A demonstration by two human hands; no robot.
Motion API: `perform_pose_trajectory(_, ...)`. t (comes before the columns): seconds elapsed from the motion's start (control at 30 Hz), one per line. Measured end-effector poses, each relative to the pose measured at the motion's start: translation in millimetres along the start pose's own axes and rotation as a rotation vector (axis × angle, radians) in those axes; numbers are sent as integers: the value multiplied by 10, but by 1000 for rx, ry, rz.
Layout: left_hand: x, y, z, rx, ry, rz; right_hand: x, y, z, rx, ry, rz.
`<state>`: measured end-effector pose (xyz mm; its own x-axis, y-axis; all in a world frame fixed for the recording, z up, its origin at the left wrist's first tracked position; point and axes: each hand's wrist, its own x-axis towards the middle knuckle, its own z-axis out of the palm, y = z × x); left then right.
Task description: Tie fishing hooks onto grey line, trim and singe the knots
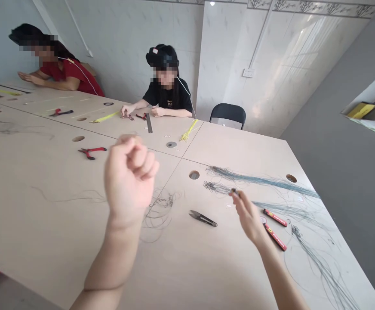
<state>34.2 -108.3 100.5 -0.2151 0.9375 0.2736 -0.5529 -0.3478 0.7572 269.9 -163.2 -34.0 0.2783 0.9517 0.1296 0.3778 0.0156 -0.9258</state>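
My left hand point(131, 172) is raised above the table in a fist, thumb side toward me. Whatever is inside its curled fingers is hidden. Lower and farther right, my right hand point(248, 213) pinches a small dark piece point(234, 191) at its fingertips, too small to name. Just beyond it lie a clump of hooks point(210, 186) on thin lines and a second bundle of blue-green lines point(265, 180) with hooks at its left end. Black thread snips point(203, 218) rest on the table between my hands. Loose coiled lines with hooks point(166, 200) lie behind my left fist.
Two red-and-black sticks point(275, 237) and another hooked line bundle point(316, 258) lie right of my right arm. Red-handled pliers point(92, 151) are at left. Across the table point(181, 267) sit two people, with yellow strands point(189, 130) and a ruler point(149, 123) there.
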Motion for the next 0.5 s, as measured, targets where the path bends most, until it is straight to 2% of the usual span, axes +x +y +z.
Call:
perform_pose_trajectory(0.1,-8,183,-67,-7,92,42,-151,572,129,-387,-44,-158)
perform_pose_trajectory(0.2,-96,189,-48,0,74,31,-239,905,258,-615,-16,-294)
perform_pose_trajectory(0.4,-238,-148,82,90,-232,-234,-193,1098,345,-652,67,-345)
perform_pose_trajectory(0.5,-299,-264,111,118,-317,-303,-188,1101,339,-662,81,-361)
